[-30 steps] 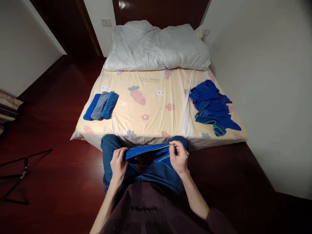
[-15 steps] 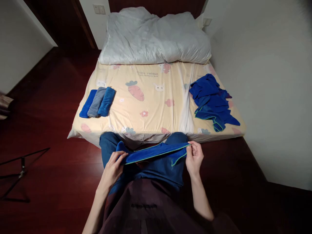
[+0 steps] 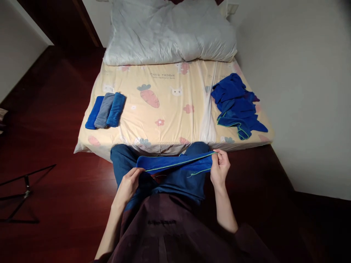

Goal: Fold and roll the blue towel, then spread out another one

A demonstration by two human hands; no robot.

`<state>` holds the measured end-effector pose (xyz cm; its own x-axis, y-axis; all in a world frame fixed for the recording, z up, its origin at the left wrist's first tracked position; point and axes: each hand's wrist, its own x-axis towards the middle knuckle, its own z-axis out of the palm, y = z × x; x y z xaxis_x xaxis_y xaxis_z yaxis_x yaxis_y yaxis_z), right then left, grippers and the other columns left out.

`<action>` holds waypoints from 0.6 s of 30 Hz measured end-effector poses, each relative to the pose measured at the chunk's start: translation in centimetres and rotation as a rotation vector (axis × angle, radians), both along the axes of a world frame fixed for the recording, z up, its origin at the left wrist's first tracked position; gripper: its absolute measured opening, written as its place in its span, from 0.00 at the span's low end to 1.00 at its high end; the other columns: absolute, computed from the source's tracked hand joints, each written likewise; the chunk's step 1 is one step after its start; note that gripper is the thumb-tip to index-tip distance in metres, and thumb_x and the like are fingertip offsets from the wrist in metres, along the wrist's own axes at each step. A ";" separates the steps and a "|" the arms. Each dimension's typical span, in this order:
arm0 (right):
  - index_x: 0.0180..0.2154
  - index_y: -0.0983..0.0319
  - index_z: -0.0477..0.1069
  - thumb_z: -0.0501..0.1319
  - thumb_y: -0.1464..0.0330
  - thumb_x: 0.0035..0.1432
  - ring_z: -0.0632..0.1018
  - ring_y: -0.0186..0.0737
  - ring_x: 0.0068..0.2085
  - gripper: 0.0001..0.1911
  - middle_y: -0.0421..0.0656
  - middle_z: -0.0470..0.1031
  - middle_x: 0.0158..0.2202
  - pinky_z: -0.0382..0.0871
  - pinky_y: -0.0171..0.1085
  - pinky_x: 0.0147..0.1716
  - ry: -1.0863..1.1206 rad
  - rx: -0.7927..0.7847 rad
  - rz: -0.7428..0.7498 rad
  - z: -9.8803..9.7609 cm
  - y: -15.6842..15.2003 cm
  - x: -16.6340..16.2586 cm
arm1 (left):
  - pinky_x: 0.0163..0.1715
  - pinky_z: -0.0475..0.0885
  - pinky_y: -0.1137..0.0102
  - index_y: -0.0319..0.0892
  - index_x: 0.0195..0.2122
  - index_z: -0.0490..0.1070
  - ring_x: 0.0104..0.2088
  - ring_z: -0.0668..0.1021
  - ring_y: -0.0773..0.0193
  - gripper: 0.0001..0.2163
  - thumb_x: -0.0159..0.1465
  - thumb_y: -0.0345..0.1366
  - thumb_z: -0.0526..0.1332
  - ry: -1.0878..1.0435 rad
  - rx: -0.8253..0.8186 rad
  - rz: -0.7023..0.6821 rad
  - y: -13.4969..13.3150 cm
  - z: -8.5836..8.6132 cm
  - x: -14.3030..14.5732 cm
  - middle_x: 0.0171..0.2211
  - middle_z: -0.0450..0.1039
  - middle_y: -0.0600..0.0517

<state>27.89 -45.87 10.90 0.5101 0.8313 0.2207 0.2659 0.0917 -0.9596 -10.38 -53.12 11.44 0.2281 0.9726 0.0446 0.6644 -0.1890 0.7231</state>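
Hands (image 3: 128,182) two, one cloth (image 3: 175,163), three rolls (image 3: 105,110)

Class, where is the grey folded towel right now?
On the bed's left side, the grey folded towel lies between two blue folded towels.

Home bedroom.
I'm at a bed (image 3: 175,120) with cartoon sheet, duvet (image 3: 170,33), wood floor (image 3: 55,175).
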 end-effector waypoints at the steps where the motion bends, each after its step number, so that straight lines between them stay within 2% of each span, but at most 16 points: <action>1: 0.43 0.62 0.73 0.64 0.57 0.65 0.79 0.39 0.38 0.14 0.44 0.77 0.37 0.73 0.38 0.42 -0.013 -0.004 0.009 0.1 -0.1 0.2 | 0.47 0.76 0.70 0.45 0.54 0.74 0.45 0.82 0.61 0.17 0.74 0.29 0.48 0.019 0.018 0.025 0.0 -0.1 -0.1 0.47 0.78 0.46; 7: 0.43 0.60 0.77 0.62 0.62 0.69 0.81 0.41 0.40 0.09 0.45 0.80 0.39 0.75 0.40 0.43 -0.311 0.051 0.179 1.0 -1.3 1.7 | 0.52 0.75 0.65 0.47 0.58 0.73 0.49 0.80 0.57 0.18 0.73 0.28 0.51 0.181 0.218 0.116 0.6 0.0 -2.1 0.49 0.76 0.46; 12: 0.43 0.58 0.78 0.62 0.68 0.70 0.81 0.41 0.39 0.05 0.43 0.79 0.37 0.77 0.40 0.43 -0.447 0.166 0.275 2.0 -1.8 0.9 | 0.52 0.75 0.58 0.50 0.60 0.75 0.48 0.79 0.53 0.20 0.71 0.27 0.56 0.284 0.543 0.373 1.1 0.9 -4.2 0.48 0.78 0.44; 14: 0.44 0.57 0.78 0.63 0.70 0.69 0.81 0.40 0.39 0.06 0.43 0.79 0.37 0.78 0.39 0.42 -0.444 0.184 0.326 2.2 -2.0 -0.4 | 0.49 0.76 0.55 0.54 0.59 0.77 0.46 0.80 0.51 0.22 0.68 0.26 0.59 0.317 0.716 0.515 1.2 1.8 -5.7 0.47 0.80 0.45; 16: 0.45 0.57 0.78 0.63 0.72 0.69 0.81 0.39 0.38 0.07 0.42 0.79 0.36 0.78 0.38 0.41 -0.414 0.180 0.438 2.0 -2.3 -2.1 | 0.47 0.76 0.51 0.59 0.55 0.80 0.45 0.81 0.48 0.21 0.67 0.27 0.60 0.340 0.880 0.675 1.1 3.3 -7.5 0.45 0.81 0.46; 18: 0.46 0.56 0.78 0.63 0.73 0.69 0.81 0.38 0.38 0.08 0.41 0.79 0.37 0.78 0.37 0.41 -0.368 0.165 0.602 1.4 -2.9 -3.8 | 0.47 0.74 0.45 0.63 0.52 0.80 0.48 0.81 0.43 0.19 0.66 0.32 0.61 0.284 0.833 0.730 1.0 5.4 -9.2 0.45 0.81 0.46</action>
